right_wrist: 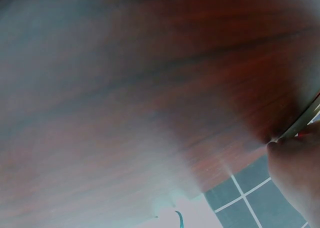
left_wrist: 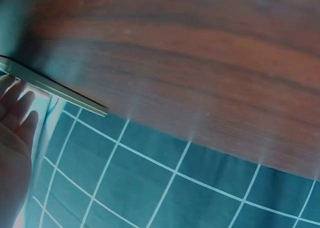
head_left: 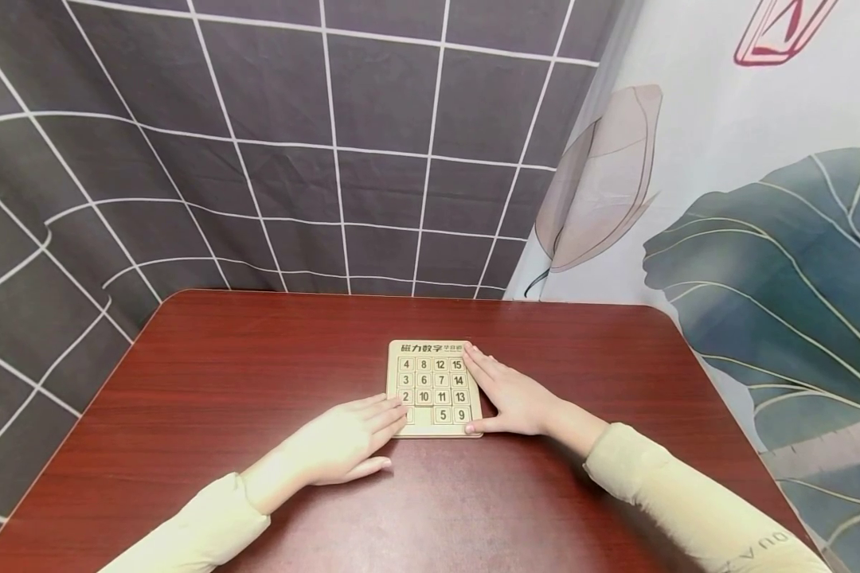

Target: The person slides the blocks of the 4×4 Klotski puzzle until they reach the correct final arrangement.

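Observation:
A wooden number sliding puzzle (head_left: 437,433) lies flat on the table, with dark Chinese lettering along its top edge. Its rows read 4, 8, 12, 15; then 3, 6, 7, 14; then 2, 10, 11, 13. In the bottom row a bare slot (head_left: 424,416) sits left of the 5 tile (head_left: 443,415) and the 9; the tile at far left is mostly covered by fingers. My left hand (head_left: 344,440) lays straight fingertips over the puzzle's lower left side. My right hand (head_left: 514,400) rests along the right side, fingertips at the upper corner, thumb at the lower one.
The reddish-brown wooden table (head_left: 258,350) has rounded far corners. Behind it hangs a dark grey curtain (head_left: 380,191) with a white grid. A pale curtain with large leaf prints (head_left: 781,239) hangs along the right side.

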The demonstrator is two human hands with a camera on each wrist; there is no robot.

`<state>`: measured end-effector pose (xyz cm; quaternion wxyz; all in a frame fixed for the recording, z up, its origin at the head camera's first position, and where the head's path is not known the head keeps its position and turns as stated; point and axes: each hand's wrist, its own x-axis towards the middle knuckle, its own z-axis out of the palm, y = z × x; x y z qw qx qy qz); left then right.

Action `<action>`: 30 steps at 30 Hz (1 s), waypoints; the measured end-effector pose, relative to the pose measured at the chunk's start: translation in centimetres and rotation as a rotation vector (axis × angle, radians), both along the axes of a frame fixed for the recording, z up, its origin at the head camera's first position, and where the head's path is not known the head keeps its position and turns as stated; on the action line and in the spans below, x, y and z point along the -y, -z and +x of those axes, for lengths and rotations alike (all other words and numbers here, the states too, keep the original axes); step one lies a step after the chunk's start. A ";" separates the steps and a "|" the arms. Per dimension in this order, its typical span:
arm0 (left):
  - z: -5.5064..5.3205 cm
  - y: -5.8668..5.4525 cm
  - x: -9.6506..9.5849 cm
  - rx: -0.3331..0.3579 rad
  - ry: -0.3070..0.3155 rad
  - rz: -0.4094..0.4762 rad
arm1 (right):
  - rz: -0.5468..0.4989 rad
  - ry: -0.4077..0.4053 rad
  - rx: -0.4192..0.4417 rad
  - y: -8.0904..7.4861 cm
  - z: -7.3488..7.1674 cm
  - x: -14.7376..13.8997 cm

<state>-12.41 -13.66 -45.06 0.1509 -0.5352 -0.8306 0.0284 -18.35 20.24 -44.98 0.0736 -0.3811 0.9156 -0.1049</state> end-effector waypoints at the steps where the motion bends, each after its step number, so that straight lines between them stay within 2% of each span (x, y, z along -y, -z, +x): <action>1: 0.0 0.0 0.1 0.001 -0.002 0.003 | 0.000 0.000 -0.001 0.0 0.0 0.0; 6: 0.1 -0.4 -0.2 -0.003 0.015 0.017 | -0.003 0.005 0.007 0.0 0.0 0.0; 11: -0.1 -0.7 -1.9 0.005 0.027 -0.005 | -0.005 0.012 0.011 0.0 0.0 -0.1; 16: -0.2 -1.0 -4.0 0.018 0.002 -0.070 | -0.003 0.007 0.004 0.1 0.0 -0.1; 20: -0.2 -1.1 -5.0 0.012 -0.028 -0.100 | -0.009 0.002 0.002 0.1 0.0 0.0; 24: -0.3 -0.9 -5.2 0.013 -0.040 -0.113 | -0.009 0.003 0.005 -0.1 0.1 0.0; 30: -0.4 -0.3 -4.2 0.018 -0.030 -0.085 | -0.004 0.003 0.004 -0.1 0.1 0.1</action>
